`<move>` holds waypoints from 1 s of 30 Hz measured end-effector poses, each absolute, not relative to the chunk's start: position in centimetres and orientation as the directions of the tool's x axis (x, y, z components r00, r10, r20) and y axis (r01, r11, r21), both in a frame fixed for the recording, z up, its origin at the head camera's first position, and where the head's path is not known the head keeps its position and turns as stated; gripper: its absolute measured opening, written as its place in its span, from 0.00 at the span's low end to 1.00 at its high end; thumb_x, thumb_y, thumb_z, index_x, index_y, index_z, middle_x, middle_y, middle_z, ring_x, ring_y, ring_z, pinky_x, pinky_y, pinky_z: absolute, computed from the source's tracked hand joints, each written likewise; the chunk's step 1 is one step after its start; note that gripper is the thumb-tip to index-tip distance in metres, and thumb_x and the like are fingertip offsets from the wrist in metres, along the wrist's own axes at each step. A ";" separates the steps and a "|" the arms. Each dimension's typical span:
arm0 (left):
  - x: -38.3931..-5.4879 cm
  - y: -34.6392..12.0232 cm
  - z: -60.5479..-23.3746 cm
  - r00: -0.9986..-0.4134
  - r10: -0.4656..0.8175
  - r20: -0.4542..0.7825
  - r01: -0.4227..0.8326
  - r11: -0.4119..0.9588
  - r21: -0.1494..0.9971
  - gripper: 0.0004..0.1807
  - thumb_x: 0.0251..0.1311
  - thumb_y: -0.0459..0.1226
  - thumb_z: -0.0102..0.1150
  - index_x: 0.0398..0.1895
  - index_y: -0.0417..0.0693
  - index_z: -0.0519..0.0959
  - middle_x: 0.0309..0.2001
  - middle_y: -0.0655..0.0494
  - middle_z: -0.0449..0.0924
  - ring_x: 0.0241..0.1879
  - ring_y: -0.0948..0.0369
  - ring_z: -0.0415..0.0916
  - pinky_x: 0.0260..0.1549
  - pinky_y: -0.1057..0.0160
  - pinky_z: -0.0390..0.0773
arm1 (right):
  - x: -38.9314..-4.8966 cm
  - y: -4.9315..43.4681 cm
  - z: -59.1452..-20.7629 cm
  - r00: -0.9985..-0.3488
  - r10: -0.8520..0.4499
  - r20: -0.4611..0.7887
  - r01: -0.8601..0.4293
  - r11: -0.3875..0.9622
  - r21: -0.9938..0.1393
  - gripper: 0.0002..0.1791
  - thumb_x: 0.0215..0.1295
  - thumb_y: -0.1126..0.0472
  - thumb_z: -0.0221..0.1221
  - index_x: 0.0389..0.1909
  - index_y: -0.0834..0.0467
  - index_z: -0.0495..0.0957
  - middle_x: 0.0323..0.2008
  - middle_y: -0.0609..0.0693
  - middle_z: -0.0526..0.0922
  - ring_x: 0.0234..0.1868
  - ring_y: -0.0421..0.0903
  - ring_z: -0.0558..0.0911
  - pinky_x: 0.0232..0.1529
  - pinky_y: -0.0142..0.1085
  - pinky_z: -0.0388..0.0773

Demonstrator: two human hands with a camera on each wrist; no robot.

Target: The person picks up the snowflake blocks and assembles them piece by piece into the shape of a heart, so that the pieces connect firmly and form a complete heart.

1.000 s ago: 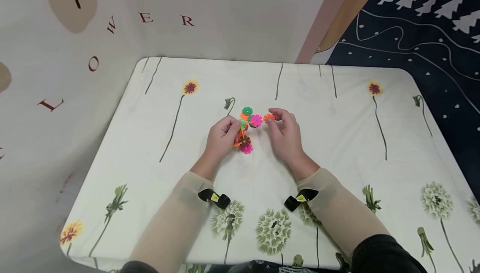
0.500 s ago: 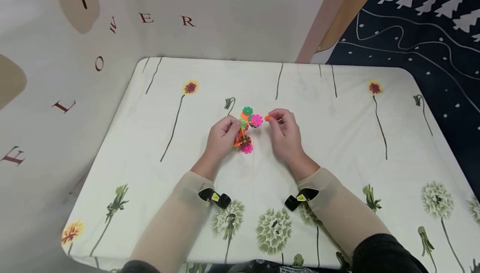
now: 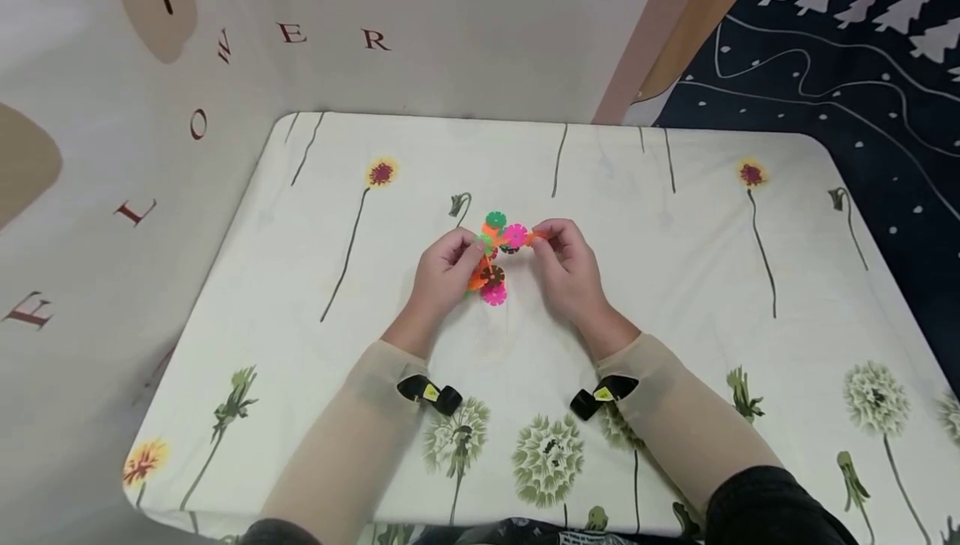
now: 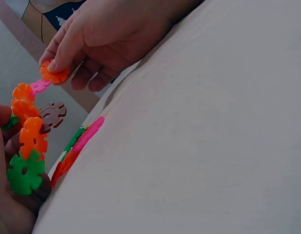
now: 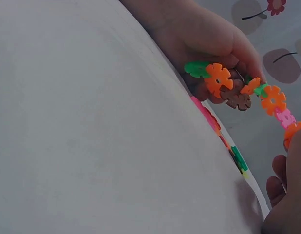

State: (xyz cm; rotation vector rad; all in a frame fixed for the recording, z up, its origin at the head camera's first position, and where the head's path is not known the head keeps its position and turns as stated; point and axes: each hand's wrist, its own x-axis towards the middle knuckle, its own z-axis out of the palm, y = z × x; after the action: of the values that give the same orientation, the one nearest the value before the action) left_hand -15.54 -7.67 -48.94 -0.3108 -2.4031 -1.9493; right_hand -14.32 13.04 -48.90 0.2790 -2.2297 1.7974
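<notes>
Disc chain (image 4: 25,111) points rightward, lengthwise from left hand (image 3: 446,270) to right hand (image 3: 572,268) (hands pinched closed on it).

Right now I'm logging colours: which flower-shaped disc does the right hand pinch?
The orange disc in the right hand, beside a pink disc; other visible orange discs sit nearer the left hand.

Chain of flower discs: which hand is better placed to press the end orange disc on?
Probably the right hand: it pinches this orange flower disc at the pink disc, while the left hand holds the linked discs.
</notes>
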 end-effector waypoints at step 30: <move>-15.4 -7.6 -48.6 -0.989 0.147 0.007 0.033 0.169 0.985 0.16 0.73 0.28 0.50 0.55 0.49 0.83 0.51 0.57 0.89 0.47 0.56 0.84 0.41 0.62 0.86 | -14.4 13.3 -49.3 -0.940 0.030 0.341 -0.323 0.245 -0.914 0.08 0.69 0.73 0.68 0.46 0.66 0.83 0.38 0.58 0.88 0.38 0.48 0.85 0.42 0.29 0.81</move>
State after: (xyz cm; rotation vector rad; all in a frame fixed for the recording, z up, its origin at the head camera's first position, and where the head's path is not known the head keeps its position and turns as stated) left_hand -15.40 -7.62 -48.63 -0.1904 -2.4680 -2.0764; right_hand -14.43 13.33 -49.33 0.2729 -2.2333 1.7491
